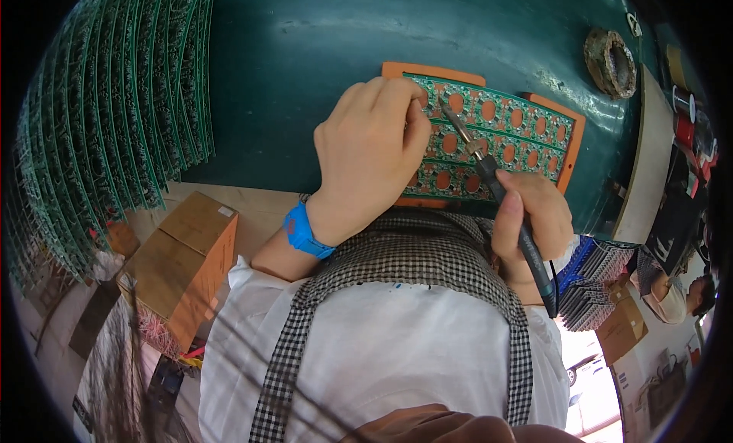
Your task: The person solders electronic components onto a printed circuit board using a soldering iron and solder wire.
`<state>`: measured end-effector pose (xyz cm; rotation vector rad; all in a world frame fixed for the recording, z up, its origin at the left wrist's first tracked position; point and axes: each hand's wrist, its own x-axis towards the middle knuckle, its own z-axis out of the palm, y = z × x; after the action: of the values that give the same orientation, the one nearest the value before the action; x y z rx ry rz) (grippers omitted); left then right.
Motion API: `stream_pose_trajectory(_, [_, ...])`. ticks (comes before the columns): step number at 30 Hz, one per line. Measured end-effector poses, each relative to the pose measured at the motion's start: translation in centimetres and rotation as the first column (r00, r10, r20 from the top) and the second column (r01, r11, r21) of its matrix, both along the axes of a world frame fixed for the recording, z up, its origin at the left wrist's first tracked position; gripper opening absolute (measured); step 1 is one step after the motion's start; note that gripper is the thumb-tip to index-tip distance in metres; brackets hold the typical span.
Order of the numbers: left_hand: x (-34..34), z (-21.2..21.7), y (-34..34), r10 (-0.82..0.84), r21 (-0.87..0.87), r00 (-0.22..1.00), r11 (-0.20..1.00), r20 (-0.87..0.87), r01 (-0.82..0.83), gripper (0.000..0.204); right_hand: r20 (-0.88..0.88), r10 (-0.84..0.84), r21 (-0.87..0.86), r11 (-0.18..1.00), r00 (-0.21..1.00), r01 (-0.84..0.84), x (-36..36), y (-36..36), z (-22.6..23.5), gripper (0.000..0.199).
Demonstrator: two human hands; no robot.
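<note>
A green circuit board panel (500,134) with rows of round cutouts lies in an orange holder (574,149) on the bench. My right hand (538,214) is wrapped round the dark handle of a soldering iron (489,172). Its metal tip points up and left, over the upper left part of the panel. Over the panel's left end is my left hand (370,149), fingers curled and thumb pressed in. Whatever those fingers hold is hidden from this view. A blue watch (304,233) is on my left wrist.
Many green circuit boards (130,92) stand in a row on the left of the dark green bench (298,69). A brown ring-shaped roll (609,63) lies at the far right. Below the bench on the left is a cardboard box (187,237). Another person (672,294) sits at right.
</note>
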<state>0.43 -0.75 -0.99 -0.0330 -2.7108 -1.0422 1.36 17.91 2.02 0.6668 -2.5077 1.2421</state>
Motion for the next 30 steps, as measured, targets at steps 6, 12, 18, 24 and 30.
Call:
stream_pose_trajectory(6, [-0.2,-0.5,0.3,-0.018,-0.008,0.999,1.0,0.051,0.018,0.01,0.092,-0.012,0.012,1.0,0.996,0.01,0.2,-0.8,-0.3,0.011])
stream_pose_trajectory(12, [0.4,0.0,0.1,-0.037,0.089,0.994,0.996,0.103,0.028,0.011,-0.086,0.033,0.058,0.998,0.996,-0.028,0.2,-0.5,-0.5,0.009])
stream_pose_trajectory(18, [2.4,0.5,-0.2,-0.089,0.171,0.978,0.984,0.188,0.056,0.011,-0.025,0.121,0.059,0.991,0.992,-0.119,1.9,0.6,0.2,0.008])
stream_pose_trajectory(24, [2.5,0.1,0.0,-0.116,0.154,0.977,0.984,0.179,0.088,0.011,0.007,0.102,0.024,0.994,0.995,-0.103,2.5,0.2,-0.5,0.009])
stream_pose_trajectory(30, [3.5,1.3,-0.3,-0.107,0.145,0.972,0.986,0.211,0.077,0.012,-0.088,0.114,0.021,0.993,0.99,-0.113,3.5,0.8,-0.4,0.009])
